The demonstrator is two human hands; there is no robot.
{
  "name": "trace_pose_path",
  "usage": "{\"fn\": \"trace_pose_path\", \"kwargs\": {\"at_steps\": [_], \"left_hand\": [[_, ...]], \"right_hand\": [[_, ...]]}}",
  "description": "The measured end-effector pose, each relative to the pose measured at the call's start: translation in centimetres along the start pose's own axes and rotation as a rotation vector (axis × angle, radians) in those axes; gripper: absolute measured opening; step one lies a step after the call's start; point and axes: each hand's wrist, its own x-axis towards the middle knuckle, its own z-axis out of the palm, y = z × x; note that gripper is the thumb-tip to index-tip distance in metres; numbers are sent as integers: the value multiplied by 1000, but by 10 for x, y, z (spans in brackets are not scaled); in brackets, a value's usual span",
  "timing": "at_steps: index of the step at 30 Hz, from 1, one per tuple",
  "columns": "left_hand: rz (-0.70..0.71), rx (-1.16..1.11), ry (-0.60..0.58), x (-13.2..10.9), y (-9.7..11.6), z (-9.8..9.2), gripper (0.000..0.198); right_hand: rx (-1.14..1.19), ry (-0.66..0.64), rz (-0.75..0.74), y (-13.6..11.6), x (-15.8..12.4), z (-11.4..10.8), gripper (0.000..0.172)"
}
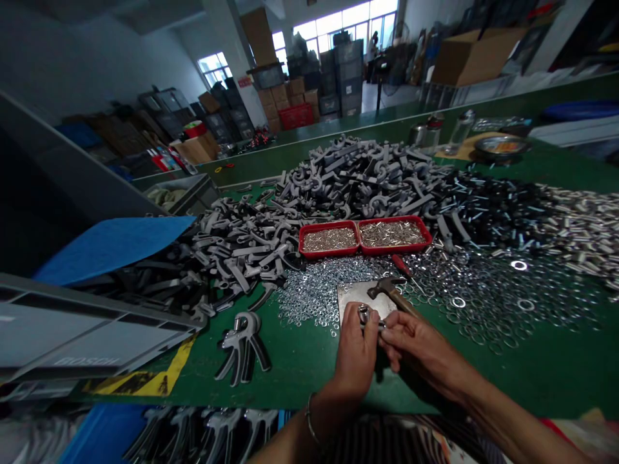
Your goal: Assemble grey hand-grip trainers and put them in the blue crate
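My left hand (356,351) is closed, thumb and fingers pinching a small shiny metal piece (363,314) whose exact kind is too small to make out. My right hand (416,341) meets it from the right, fingertips pinched on a small silvery part (382,326) against the first piece. Both hands are over the near edge of a metal plate (349,293). On that plate and just beyond it lies a claw hammer (397,296). Left of my hands, two finished-looking hand grip strengtheners (244,345) lie close together on the green table (300,367).
Small rings (314,290) and larger rings (503,303) spread past the plate, with a red-handled screwdriver (401,264). Beyond are red trays (329,252) of tiny metal parts and a heap of grey handles (358,174). A grey crate (97,341) stands left; metal cylinders (580,219) lie right.
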Motion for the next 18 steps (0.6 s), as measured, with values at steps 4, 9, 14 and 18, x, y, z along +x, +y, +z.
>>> {"fn": "trace_pose_path", "kwargs": {"at_steps": [4, 9, 14, 18], "left_hand": [[-55, -32, -72, -1, 17, -5, 20], [-76, -55, -105, -1, 29, -14, 24], [-161, -105, -128, 9, 11, -10, 28], [-212, -196, -238, 22, 4, -10, 34]], "right_hand": [[-604, 198, -405, -3, -7, -5, 18], [-858, 175, -594, 1, -12, -4, 21], [-1086, 30, -545, 4, -10, -15, 38], [-1299, 70, -408, -26, -6, -92, 51]]}}
